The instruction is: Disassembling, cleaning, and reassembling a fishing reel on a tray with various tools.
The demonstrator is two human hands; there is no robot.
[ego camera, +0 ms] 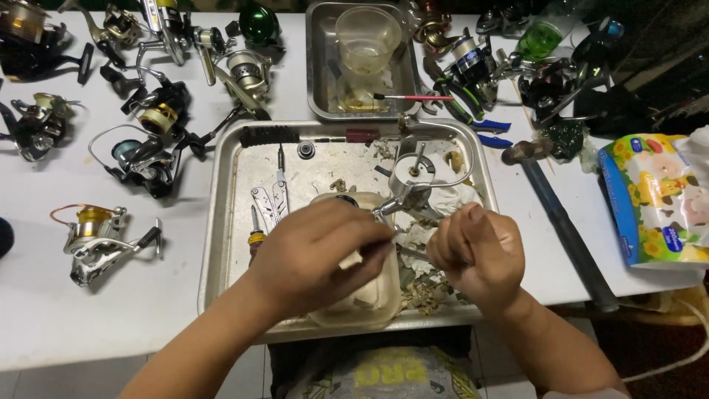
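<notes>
Not much elbow room here. The big steel tray (pixel 221 222) is packed: a multitool (pixel 269 199) and a yellow-collared screwdriver (pixel 255 236) lie along its left side, a black-handled tool (pixel 269 136) runs along the back wall, and a silver reel (pixel 410 177) stands mid-tray over crumpled wipes. The left hand (pixel 314 255) and right hand (pixel 480 251) fill the front half, over a plastic tub (pixel 369 299).

Left of the tray, the white table (pixel 44 318) is open at the front edge, with only a gold-spooled reel (pixel 96 236) there. Further back, reels crowd the table. A dark rod (pixel 565 236) blocks the right side, and a wipes pack (pixel 657 199) sits beyond it.
</notes>
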